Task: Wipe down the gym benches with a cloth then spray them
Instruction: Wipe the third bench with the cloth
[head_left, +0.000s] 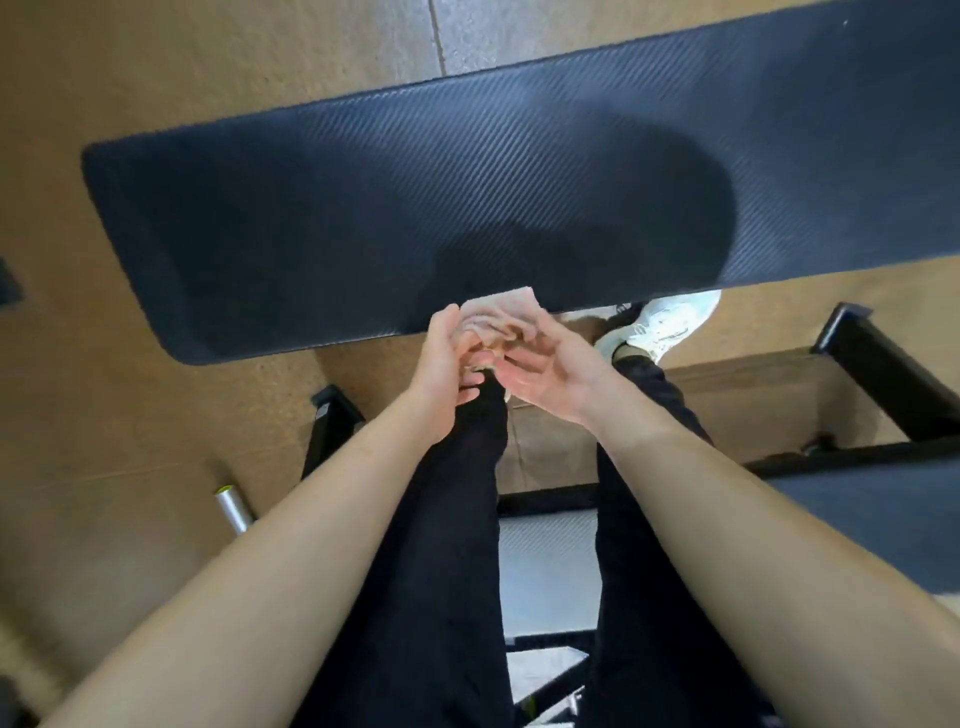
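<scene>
Both hands meet in front of me above my legs (447, 571): my left hand (441, 364) has its fingers curled round the near end of the cloth (501, 314), and my right hand (545, 376) has bent fingers tucked into its folds from the right, though blur hides the exact hold. On the floor (208, 62) to my near left lies a silver tube (234, 506) with a yellow-green tip; I cannot tell whether it is the spray. At my near right is the corner of a second pad (872, 525). The cloth is bunched between my fingertips, and its far corner laps onto the near edge of the bench (363, 208), about midway along the length I can see. Just right of it my white shoe (667, 322) pokes out from under that edge. Beyond, the black ribbed pad runs from the left across to the far right, with a darker patch (597, 208) in its middle that could be damp or only my shadow. I judge the wiping is at most partly done. The cloth is gathered, not spread flat, so I seem to be refolding or readying it. The rest of this bench remains to be wiped, then the other, and all the spraying is still to come, as I hold no bottle.
</scene>
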